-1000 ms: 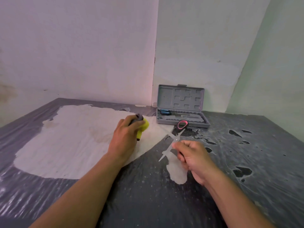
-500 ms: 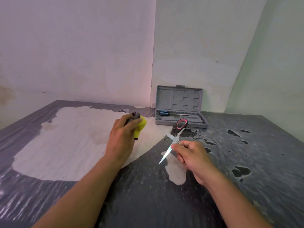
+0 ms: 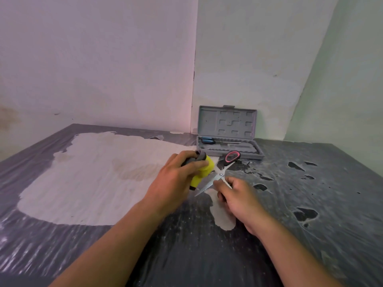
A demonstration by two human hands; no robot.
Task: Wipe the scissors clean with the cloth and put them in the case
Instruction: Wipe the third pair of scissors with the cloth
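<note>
Wiping step: left hand (image 3: 176, 177) grips the balled yellow cloth (image 3: 204, 169) right against the open scissors (image 3: 220, 175), which the right hand (image 3: 236, 195) pinches by one blade near the pivot, just near of the open grey case (image 3: 229, 141) (lid up, far side). Best to stroke the cloth from pivot out to tip, keeping fingers behind the edge.

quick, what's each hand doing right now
Left hand: fingers curled round the yellow-and-grey cloth.
Right hand: gripping the scissors, blades open.
</note>
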